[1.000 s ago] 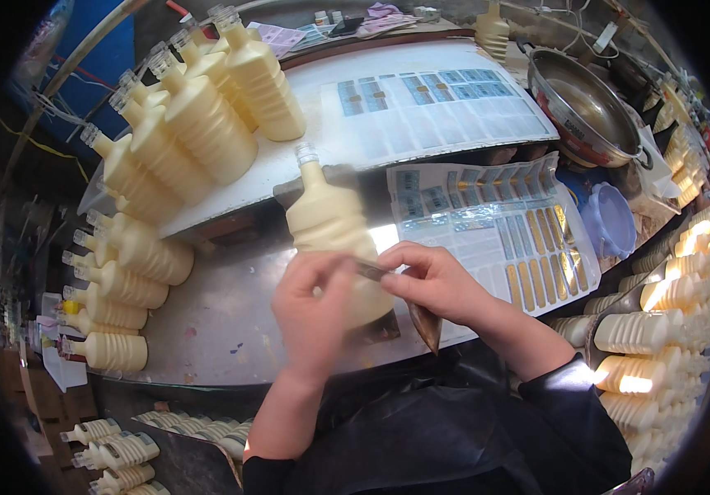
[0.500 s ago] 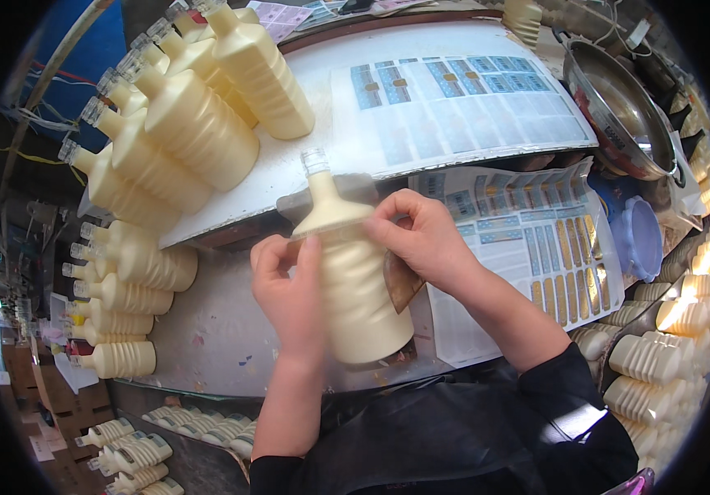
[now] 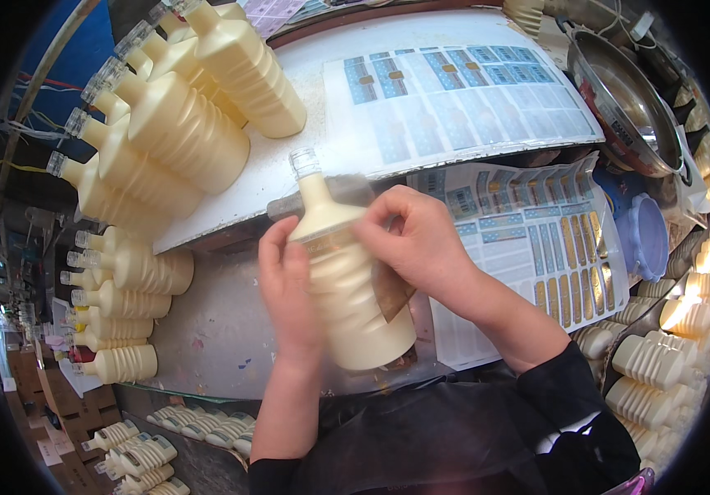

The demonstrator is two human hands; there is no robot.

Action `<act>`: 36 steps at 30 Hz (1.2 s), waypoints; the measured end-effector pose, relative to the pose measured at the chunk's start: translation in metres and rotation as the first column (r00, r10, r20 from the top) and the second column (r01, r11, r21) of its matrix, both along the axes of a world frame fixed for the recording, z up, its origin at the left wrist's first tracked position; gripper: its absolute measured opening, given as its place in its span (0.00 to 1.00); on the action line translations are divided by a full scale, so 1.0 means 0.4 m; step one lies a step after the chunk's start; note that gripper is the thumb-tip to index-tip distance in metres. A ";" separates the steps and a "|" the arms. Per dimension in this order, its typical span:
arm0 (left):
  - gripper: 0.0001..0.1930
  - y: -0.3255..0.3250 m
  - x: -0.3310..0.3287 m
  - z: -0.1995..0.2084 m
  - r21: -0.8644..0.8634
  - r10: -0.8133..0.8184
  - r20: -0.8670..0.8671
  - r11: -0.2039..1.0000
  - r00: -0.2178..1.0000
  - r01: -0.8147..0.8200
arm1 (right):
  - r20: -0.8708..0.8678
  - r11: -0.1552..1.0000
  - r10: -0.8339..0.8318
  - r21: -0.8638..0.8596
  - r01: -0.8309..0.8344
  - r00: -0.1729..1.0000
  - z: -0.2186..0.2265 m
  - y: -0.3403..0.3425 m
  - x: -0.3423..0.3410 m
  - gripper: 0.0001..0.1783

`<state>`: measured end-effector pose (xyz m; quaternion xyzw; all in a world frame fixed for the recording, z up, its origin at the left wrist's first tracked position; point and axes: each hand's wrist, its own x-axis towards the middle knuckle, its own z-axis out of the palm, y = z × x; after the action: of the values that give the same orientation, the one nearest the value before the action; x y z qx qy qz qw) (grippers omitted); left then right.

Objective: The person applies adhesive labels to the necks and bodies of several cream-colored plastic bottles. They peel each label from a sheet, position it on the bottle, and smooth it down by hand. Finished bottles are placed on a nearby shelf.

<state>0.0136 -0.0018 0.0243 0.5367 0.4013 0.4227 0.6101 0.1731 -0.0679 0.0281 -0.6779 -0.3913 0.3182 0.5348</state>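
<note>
A cream plastic bottle (image 3: 359, 313) with a clear threaded neck and ribbed body leans before me, neck pointing away. Across its shoulder lies a thin, see-through label strip (image 3: 328, 239) with faint marks. My right hand (image 3: 417, 239) presses its thumb and finger at the strip's right end. A flat brown pointed piece (image 3: 393, 295), like a scraper, sticks out from under that hand's curled fingers. Along the bottle's left side is my left hand (image 3: 289, 280), smeared by motion, so its grip is unclear.
Sheets of blue and gold labels (image 3: 528, 247) lie at right; another sheet (image 3: 454, 107) covers the white board. Cream bottles stand in groups at far left (image 3: 190, 132) and left (image 3: 136, 309). A metal pan (image 3: 623, 99) and lilac basin (image 3: 645, 235) are at far right.
My left fingers have shifted from the strip's left end to the bottle's left side. The right hand stays near the strip's right end. The whole view has shifted slightly.
</note>
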 end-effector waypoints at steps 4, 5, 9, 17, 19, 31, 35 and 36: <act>0.20 0.004 0.003 -0.009 0.030 -0.068 -0.044 0.997 0.997 0.069 | -0.008 1.000 -0.009 -0.012 0.009 1.000 0.009 0.001 -0.002 0.14; 0.21 0.005 0.003 -0.011 0.018 -0.068 -0.034 0.997 0.997 0.069 | 0.001 1.000 0.002 -0.015 -0.002 1.000 0.008 0.001 -0.003 0.12; 0.22 0.008 0.002 -0.016 -0.014 -0.079 -0.039 0.997 0.996 0.078 | -0.091 0.998 0.052 0.036 -0.049 0.994 -0.014 0.001 0.019 0.09; 0.21 0.013 0.000 -0.006 -0.005 -0.116 -0.114 0.993 0.987 0.117 | 0.288 0.983 0.073 -0.184 -0.020 0.955 0.065 0.005 -0.019 0.23; 0.20 0.018 -0.002 -0.016 0.044 -0.134 -0.168 0.989 0.977 0.143 | 0.224 0.988 0.081 -0.148 -0.049 0.971 0.045 0.009 -0.010 0.22; 0.21 0.022 -0.007 -0.042 -0.032 -0.152 -0.041 0.988 0.988 0.151 | -0.059 0.990 0.098 -0.093 -0.103 0.993 -0.006 0.004 0.001 0.24; 0.21 0.022 -0.006 -0.042 -0.034 -0.160 -0.039 0.987 0.986 0.159 | -0.106 0.993 0.100 -0.057 -0.106 0.989 -0.025 0.008 0.004 0.24; 0.21 0.021 -0.006 -0.043 -0.032 -0.157 -0.040 0.987 0.987 0.156 | -0.120 0.993 0.101 -0.048 -0.108 0.988 -0.029 0.008 0.004 0.24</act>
<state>0.0110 0.0067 0.0069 0.5666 0.3769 0.3562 0.6403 0.1749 -0.0645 0.0166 -0.6510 -0.3854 0.3957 0.5206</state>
